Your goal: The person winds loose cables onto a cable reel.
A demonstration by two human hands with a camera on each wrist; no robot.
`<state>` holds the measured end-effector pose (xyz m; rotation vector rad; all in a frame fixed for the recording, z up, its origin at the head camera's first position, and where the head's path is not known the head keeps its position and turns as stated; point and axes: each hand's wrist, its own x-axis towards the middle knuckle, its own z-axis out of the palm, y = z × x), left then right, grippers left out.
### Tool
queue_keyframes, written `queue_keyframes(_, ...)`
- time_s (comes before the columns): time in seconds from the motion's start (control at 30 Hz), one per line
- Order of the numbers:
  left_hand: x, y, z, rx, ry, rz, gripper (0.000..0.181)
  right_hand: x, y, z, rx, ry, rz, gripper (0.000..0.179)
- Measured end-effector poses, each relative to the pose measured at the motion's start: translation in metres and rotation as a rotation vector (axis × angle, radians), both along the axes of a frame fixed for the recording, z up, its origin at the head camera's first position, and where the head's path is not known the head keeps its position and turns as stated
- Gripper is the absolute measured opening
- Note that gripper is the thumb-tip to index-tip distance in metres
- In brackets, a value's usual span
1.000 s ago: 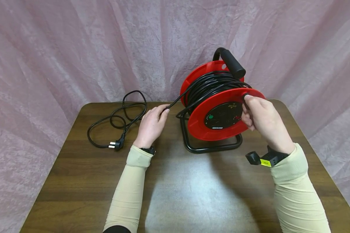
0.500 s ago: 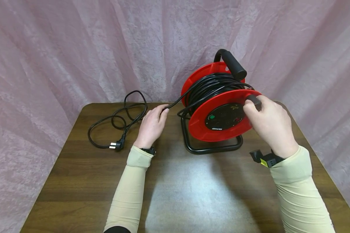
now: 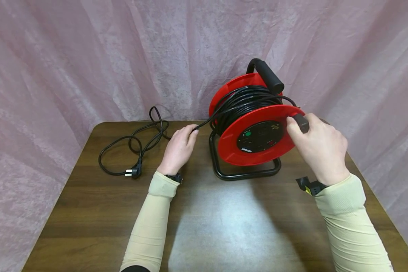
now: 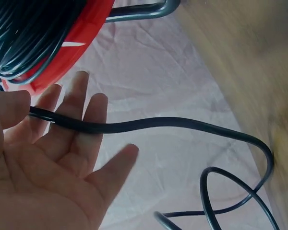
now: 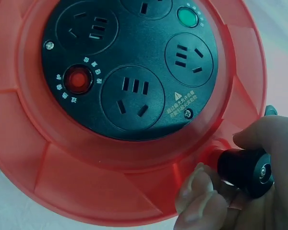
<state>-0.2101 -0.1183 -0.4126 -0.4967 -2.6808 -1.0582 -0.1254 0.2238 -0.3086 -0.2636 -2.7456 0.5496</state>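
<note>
A red cable reel (image 3: pixel 228 148) with black cable wound on its drum stands on a black tube frame (image 3: pixel 248 176). My right hand (image 3: pixel 321 145) grips the black crank knob (image 3: pixel 301 123) on the reel's near face. In the right wrist view, thumb and fingers lie around that knob (image 5: pixel 245 171), beside the black socket panel (image 5: pixel 134 62). To the left of the reel, my left hand (image 3: pixel 179 147) holds the black cable (image 4: pixel 134 125) between thumb and fingers. The cable runs from the drum through this hand to loose loops on the table. The other fingers are spread and slightly bent.
A black three-pin plug (image 3: pixel 134 170) lies at the left on the wooden table (image 3: pixel 98 215), its cable (image 3: pixel 110 148) looped behind it. Above the reel rises a black carrying handle (image 3: pixel 270 77). A pink curtain (image 3: pixel 122 56) hangs along the table's back edge.
My right hand has moved right and slightly down with the knob. The low strand at the drum's left is gone from there. The loose loops and plug have shifted slightly; my left hand stays nearly still.
</note>
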Motion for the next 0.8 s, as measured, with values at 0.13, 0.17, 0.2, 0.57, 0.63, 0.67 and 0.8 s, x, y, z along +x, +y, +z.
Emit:
queue_keyframes(0.13,0.000,0.000,-0.001,-0.010,0.001,0.009,0.035,-0.001,0.001,-0.004,-0.010,0.033,0.016,0.053)
queue_keyframes(0.17,0.000,-0.001,-0.001,-0.014,-0.001,0.009,0.034,-0.001,0.001,-0.004,-0.019,0.038,0.018,0.052)
queue_keyframes(0.2,0.000,-0.001,-0.001,-0.016,-0.002,0.008,0.033,-0.001,0.001,-0.005,-0.027,0.042,0.019,0.051)
queue_keyframes(0.57,-0.001,-0.001,-0.003,0.026,-0.029,-0.003,0.025,-0.004,0.008,-0.014,-0.072,0.035,-0.003,0.050)
queue_keyframes(0.63,-0.001,-0.001,-0.003,0.028,-0.035,-0.004,0.025,-0.004,0.010,-0.016,-0.075,0.031,-0.007,0.050)
queue_keyframes(0.67,-0.001,-0.001,-0.004,0.026,-0.033,-0.002,0.026,-0.003,0.010,-0.017,-0.077,0.028,-0.009,0.050)
queue_keyframes(0.8,-0.002,0.000,-0.004,0.027,-0.037,0.009,0.028,-0.003,0.012,-0.020,-0.081,0.019,-0.016,0.051)
